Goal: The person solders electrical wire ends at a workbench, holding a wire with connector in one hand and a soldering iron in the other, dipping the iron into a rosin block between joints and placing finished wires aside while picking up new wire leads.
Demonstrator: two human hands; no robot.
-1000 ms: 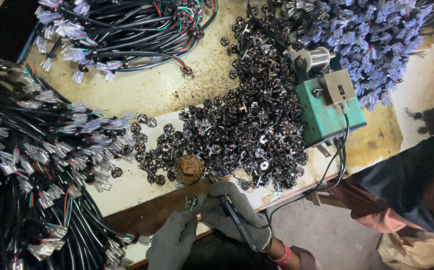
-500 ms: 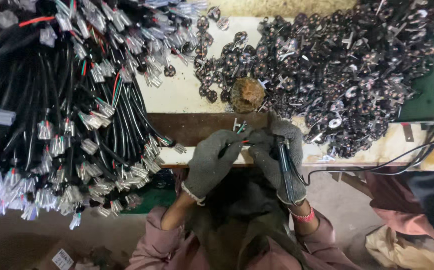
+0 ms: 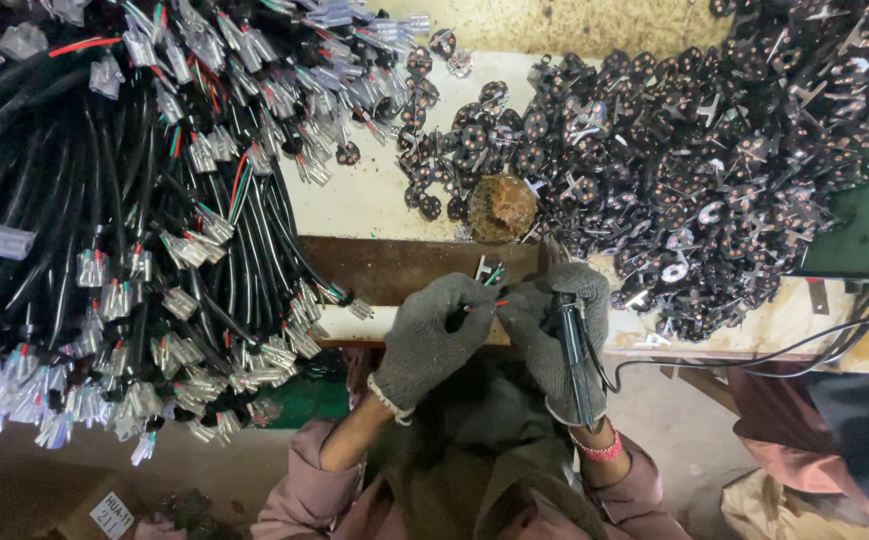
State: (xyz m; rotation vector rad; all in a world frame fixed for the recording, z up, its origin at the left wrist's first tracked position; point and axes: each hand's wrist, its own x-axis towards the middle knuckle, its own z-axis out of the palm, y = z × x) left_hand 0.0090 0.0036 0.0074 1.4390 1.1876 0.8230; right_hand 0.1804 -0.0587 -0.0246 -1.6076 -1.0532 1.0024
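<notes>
Head view looks straight down on two hands in grey knit gloves, close together at the near edge of the table (image 3: 374, 205). Left hand (image 3: 432, 340) has its fingers pinched shut on thin red and green wire ends (image 3: 484, 303). Right hand (image 3: 554, 335) touches it, fingers wrapped closed around a dark pen-shaped tool (image 3: 572, 355) whose black cord (image 3: 754, 362) runs off to the right. Just above the hands, a small metal piece (image 3: 484, 268) stands on a dark wooden strip (image 3: 404, 268), and a round rusty-brown lump (image 3: 501, 207) sits just beyond it. A heap of small black plug parts (image 3: 694, 150) covers the table to the right. Bundles of black cables with clear connectors (image 3: 134, 220) fill the left side.
</notes>
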